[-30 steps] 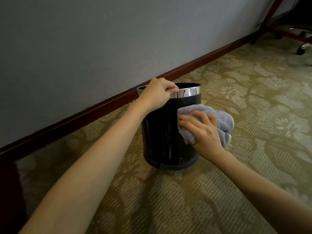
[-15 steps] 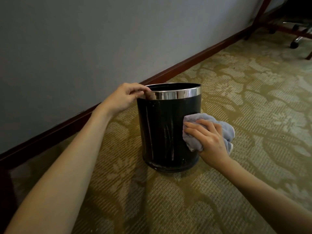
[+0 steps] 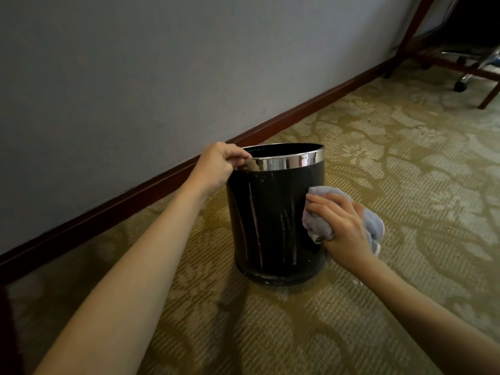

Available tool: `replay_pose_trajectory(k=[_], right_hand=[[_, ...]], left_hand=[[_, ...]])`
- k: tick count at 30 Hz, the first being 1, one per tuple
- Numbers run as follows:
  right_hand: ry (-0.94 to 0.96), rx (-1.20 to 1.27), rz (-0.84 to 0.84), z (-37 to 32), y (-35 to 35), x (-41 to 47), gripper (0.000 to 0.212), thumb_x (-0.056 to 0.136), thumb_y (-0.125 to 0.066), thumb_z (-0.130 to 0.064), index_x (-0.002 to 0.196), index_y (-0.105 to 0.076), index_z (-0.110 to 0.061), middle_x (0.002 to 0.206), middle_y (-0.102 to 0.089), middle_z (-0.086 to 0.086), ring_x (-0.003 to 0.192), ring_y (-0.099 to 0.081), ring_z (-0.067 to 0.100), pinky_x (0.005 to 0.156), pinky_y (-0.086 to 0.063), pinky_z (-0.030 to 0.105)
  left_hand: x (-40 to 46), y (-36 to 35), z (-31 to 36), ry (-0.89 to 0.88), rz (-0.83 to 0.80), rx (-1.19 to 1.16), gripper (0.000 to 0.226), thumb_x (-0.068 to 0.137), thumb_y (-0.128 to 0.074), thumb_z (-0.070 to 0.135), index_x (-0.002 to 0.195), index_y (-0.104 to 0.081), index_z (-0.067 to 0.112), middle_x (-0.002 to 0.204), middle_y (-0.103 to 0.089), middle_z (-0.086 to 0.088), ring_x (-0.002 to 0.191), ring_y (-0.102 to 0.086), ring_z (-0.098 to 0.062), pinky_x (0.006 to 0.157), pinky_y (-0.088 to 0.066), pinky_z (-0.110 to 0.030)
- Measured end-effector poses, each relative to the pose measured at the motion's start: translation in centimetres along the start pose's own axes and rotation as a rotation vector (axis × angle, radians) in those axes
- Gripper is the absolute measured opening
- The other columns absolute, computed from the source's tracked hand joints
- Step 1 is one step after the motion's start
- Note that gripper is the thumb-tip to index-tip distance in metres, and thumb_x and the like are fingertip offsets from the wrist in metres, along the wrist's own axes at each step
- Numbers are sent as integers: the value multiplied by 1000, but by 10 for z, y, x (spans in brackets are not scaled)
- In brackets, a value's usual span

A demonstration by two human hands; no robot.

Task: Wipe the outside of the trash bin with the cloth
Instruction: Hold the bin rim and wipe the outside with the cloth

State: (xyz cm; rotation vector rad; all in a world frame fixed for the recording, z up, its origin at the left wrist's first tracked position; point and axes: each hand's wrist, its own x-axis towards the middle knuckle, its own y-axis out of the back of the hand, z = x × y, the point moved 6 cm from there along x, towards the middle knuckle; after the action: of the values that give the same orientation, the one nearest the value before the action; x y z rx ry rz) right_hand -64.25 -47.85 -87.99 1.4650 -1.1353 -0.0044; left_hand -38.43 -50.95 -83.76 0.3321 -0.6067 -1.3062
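A round black trash bin (image 3: pixel 270 220) with a shiny metal band at its top stands upright on the carpet near the wall. Pale vertical streaks run down its front. My left hand (image 3: pixel 219 165) grips the bin's rim at the left side. My right hand (image 3: pixel 342 230) holds a bunched light blue-grey cloth (image 3: pixel 374 228) and presses it against the bin's right side, about halfway down.
A grey wall with a dark red-brown baseboard (image 3: pixel 151 189) runs behind the bin. The floor is a patterned olive carpet (image 3: pixel 405 163). At the far right stand wooden furniture legs (image 3: pixel 488 97) and an office chair's wheeled base (image 3: pixel 460 82).
My left hand moved from the middle of the rim to its left side. My right hand with the cloth slid down the bin's right side. The view shifted slightly.
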Motion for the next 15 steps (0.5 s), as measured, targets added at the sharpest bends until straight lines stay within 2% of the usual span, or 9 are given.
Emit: replay_pose_trajectory(k=[3,8,12,15], right_hand=[[-16,55,63,0,10,23,38,72,-72,9,108,-69,-2,119,-66,7,116,-54,27,87,-41,57],[32,86,144,-4,23,63,37,72,-73,6,108,-67,-1,118,-65,10,117,-54,24,97,-40,51],[30,77,61,-1,14,55,38,72,-74,5,108,-66,-2,116,-66,7,115,-55,24,99,-40,45],[12,55,-48,4,-3,21,39,71,-72,3,109,-67,-4,116,-65,7,113,-55,25,98,-36,38]], left_hand=[[2,-10,6,9,0,-4,32,88,-52,-6,95,-74,16,96,-68,2,98,-60,-10,85,-44,-16],[5,-21,16,-9,30,2,25,88,-56,-3,99,-74,10,94,-69,0,98,-62,-15,92,-46,-26],[8,-16,7,40,55,-24,27,89,-54,-3,100,-73,13,96,-69,-1,99,-62,-17,94,-46,-31],[7,-7,-1,80,99,-44,29,90,-53,1,95,-73,21,88,-68,9,92,-61,-6,86,-45,-25]])
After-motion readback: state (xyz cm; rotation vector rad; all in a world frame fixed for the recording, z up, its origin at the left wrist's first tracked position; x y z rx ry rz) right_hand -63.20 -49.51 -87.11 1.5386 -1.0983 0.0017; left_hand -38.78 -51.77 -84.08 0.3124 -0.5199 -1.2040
